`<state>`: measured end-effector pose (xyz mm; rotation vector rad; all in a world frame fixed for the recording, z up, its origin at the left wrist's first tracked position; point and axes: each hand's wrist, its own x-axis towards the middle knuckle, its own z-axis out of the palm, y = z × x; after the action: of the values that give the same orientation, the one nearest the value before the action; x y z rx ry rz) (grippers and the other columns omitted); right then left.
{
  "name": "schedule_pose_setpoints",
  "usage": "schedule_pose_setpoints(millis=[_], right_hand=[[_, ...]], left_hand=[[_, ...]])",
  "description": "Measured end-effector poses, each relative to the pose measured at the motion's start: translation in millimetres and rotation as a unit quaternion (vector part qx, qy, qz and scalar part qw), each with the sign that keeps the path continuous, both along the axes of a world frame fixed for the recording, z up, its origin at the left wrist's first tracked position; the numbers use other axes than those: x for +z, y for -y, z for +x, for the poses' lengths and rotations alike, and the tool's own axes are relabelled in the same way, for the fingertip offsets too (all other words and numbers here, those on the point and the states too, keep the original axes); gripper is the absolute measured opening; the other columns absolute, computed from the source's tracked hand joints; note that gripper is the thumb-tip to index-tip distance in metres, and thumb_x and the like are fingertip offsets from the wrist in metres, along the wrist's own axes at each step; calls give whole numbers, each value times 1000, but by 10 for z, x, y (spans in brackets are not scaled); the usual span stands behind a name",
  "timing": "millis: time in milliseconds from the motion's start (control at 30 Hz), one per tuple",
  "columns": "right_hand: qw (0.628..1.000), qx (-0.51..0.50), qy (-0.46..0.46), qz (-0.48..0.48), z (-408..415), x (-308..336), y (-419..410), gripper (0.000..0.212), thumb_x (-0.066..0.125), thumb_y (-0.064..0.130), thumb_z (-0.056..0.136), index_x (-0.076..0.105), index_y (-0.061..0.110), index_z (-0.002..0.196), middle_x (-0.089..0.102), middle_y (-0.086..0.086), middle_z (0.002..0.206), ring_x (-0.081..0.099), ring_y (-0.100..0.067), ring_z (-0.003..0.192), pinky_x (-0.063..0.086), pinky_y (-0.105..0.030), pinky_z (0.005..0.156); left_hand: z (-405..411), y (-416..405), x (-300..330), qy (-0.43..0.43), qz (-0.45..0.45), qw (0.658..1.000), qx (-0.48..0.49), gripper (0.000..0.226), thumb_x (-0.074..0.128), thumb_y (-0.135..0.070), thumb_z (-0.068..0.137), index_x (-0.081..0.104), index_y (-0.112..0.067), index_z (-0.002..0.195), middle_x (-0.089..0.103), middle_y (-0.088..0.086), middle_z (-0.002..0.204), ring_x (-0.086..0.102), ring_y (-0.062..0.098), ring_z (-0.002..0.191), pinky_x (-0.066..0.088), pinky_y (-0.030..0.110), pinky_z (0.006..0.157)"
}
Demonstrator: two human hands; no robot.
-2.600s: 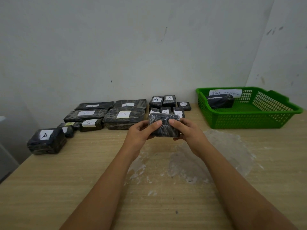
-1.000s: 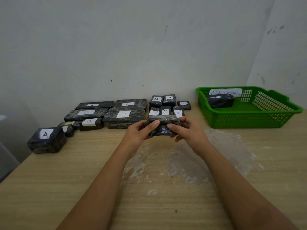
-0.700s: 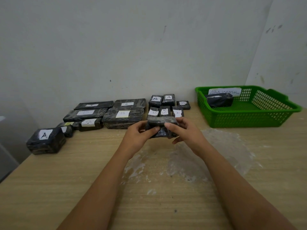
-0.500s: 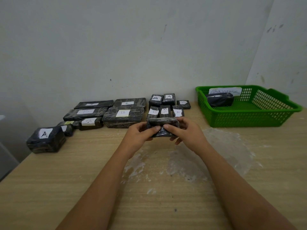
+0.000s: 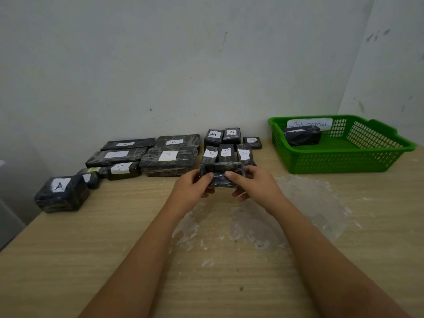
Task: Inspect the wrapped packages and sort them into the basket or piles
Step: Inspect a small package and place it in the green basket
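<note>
Basket (image 5: 339, 160) sits at the tabletop's far right corner, piles (image 5: 169, 157) along the far edge. I see both hands, left (image 5: 190, 191) and right (image 5: 254, 187), gripping one package (image 5: 221, 174) mid-table. I'd rotate it slowly (label not visible), checking the wrap before sorting.

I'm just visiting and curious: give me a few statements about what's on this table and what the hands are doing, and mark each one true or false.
1. Both hands hold one dark wrapped package. True: the left hand and right hand grip it from either side.
2. The green basket is empty. False: one dark package lies inside it.
3. The basket carries a label reading ABNormal. True.
4. The basket stands at the left end of the table. False: it stands at the right end, near the wall.
5. The package at the far left is marked B. False: its label shows A.
</note>
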<state>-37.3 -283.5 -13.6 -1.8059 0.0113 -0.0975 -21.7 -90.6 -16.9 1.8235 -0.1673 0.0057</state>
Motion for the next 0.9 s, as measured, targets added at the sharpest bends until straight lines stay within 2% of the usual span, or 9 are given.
schedule_pose_setpoints(millis=[133, 233, 367, 433, 533, 600, 767, 900], right_hand=[[1000, 1, -6, 25, 13, -10, 17, 45, 81, 38, 86, 64, 7, 115, 75, -11, 88, 75, -27, 66, 62, -39, 62], [999, -20, -9, 27, 23, -7, 29, 39, 80, 37, 87, 65, 4, 103, 71, -15, 77, 69, -26, 57, 60, -38, 58], [997, -13, -54, 60, 30, -11, 34, 39, 78, 37, 88, 68, 1, 100, 67, -9, 62, 64, -24, 51, 57, -35, 52], [995, -11, -68, 66, 27, -20, 14, 44, 79, 42, 86, 68, 2, 104, 68, -11, 69, 66, -24, 52, 56, -34, 52], [994, -15, -81, 68, 29, -21, -6, 58, 79, 54, 82, 67, 6, 112, 71, -15, 85, 70, -26, 58, 58, -34, 56], [994, -6, -89, 63, 21, -4, -9, 62, 77, 59, 82, 67, 7, 115, 71, -15, 87, 71, -26, 60, 57, -33, 57], [996, 16, -70, 48, -5, 16, -23, 42, 80, 43, 85, 69, 7, 104, 70, -13, 87, 68, -21, 59, 55, -32, 52], [997, 1, -64, 36, 19, 0, -18, 32, 79, 33, 88, 64, 5, 94, 66, -13, 71, 60, -20, 50, 50, -28, 46]], left_hand=[[10, -14, 0, -27, -22, 999, -6, 24, 62, -32, 102, 71, -12, 113, 77, 11, 101, 78, 20, 84, 59, 31, 74], [-16, 15, 24, -60, -45, 997, -18, 31, 69, -39, 96, 72, -13, 112, 77, 10, 100, 78, 22, 87, 60, 34, 80], [-4, 7, 37, -76, -105, 991, -23, 46, 78, -39, 88, 66, -23, 129, 72, 8, 115, 74, 24, 98, 61, 37, 81], [-2, 4, 40, -74, -122, 989, -27, 42, 77, -33, 90, 66, -23, 130, 71, 8, 116, 71, 25, 101, 62, 38, 80], [2, 0, 16, -68, -123, 990, -20, 29, 76, -25, 92, 69, -19, 120, 74, 12, 112, 72, 25, 97, 63, 39, 80], [17, -7, -7, -64, -119, 991, -6, 27, 77, -22, 91, 69, -20, 117, 74, 15, 111, 73, 27, 97, 63, 43, 80], [28, -27, 3, -67, -126, 990, -1, 22, 76, -16, 92, 67, -17, 112, 72, 13, 101, 70, 26, 86, 62, 41, 74], [22, -15, -6, -70, -105, 992, -8, 23, 77, -18, 91, 68, -19, 112, 73, 11, 101, 70, 25, 90, 59, 50, 87]])
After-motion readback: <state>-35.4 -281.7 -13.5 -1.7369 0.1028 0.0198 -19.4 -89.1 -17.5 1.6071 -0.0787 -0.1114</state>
